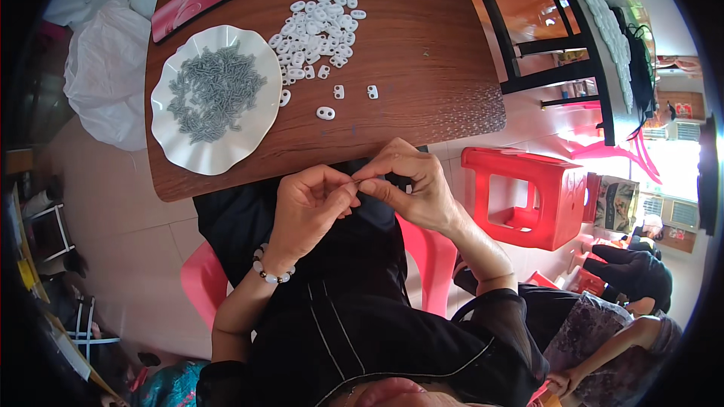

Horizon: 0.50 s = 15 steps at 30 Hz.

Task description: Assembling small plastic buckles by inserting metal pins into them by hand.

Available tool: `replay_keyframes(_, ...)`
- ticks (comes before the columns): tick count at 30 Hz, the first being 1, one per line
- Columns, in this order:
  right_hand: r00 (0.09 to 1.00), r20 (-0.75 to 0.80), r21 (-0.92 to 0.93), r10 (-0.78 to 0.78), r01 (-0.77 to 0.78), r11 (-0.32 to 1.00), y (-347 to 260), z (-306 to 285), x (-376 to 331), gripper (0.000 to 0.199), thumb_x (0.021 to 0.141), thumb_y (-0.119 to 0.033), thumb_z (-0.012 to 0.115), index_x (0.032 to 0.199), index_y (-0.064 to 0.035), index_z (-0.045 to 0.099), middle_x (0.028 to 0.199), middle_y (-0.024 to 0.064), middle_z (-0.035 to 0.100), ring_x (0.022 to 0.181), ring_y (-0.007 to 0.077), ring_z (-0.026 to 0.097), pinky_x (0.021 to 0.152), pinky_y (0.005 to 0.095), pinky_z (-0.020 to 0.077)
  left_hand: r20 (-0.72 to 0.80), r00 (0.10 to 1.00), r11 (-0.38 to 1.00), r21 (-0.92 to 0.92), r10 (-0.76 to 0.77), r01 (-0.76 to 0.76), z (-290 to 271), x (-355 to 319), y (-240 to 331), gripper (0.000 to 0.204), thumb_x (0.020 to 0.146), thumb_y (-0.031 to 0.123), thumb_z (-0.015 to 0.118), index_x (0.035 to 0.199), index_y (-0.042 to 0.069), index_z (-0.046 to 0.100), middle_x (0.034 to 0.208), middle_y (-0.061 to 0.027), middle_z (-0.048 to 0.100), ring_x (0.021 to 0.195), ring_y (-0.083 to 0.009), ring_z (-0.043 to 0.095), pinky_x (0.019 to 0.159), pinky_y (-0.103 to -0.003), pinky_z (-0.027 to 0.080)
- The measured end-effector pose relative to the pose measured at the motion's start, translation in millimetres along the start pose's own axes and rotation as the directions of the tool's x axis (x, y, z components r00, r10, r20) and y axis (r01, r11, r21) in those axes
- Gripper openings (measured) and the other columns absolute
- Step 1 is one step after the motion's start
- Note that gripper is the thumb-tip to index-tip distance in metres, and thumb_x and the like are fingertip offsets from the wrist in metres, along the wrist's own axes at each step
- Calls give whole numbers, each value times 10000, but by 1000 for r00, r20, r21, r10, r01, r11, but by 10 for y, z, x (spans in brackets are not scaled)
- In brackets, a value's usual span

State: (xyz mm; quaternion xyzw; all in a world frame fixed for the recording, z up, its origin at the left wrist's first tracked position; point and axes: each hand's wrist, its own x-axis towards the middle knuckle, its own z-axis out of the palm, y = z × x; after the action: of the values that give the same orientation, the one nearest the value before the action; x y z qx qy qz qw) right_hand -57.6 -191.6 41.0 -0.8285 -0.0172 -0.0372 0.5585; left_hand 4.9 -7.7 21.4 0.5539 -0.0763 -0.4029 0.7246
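My left hand [311, 200] and my right hand [411, 185] meet just off the table's near edge, thumbs and forefingers pinched together. Something tiny and thin lies between the fingertips, too small to name. Beyond them, a white oval plastic piece with two holes [325, 113] lies by itself on the brown table [422, 53]. Two more small white pieces, one on the left [338, 92] and one on the right [372, 92], sit slightly farther off. A scalloped white plate [167, 136] holds a heap of small grey spring-like pieces [215, 90].
A pile of white plastic pieces [320, 26] spreads behind the plate, and a pink phone [197, 4] lies at the far left corner. White bags [109, 68] stand left of the table. On the right are a red stool [528, 196] and other people, one with a visible forearm [611, 350].
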Motion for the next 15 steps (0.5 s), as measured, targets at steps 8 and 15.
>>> replay_keyframes(8, 987, -90, -79, -135, 128, 989, 2, 14, -14, 98, 758, -60, 757, 841, -47, 707, 779, 43, 652, 777, 188, 562, 725, 318, 449, 53, 993, 981, -160, -105, 112, -26, -3, 15, 145, 908, 127, 626, 933, -15, 649, 770, -84, 666, 632, -100, 594, 586, -219, 480)
replay_keyframes(15, 938, -93, -241, -335, 305, 921, 33, 58, 33, 191, 704, -43, 772, 882, -57, 706, 780, 60, 646, 748, 219, 565, 690, 343, 457, 36, 980, 928, -316, -198, 199, -66, -30, -22, 152, 903, 150, 643, 950, 6, 649, 785, -59, 656, 626, -91, 571, 586, -212, 453)
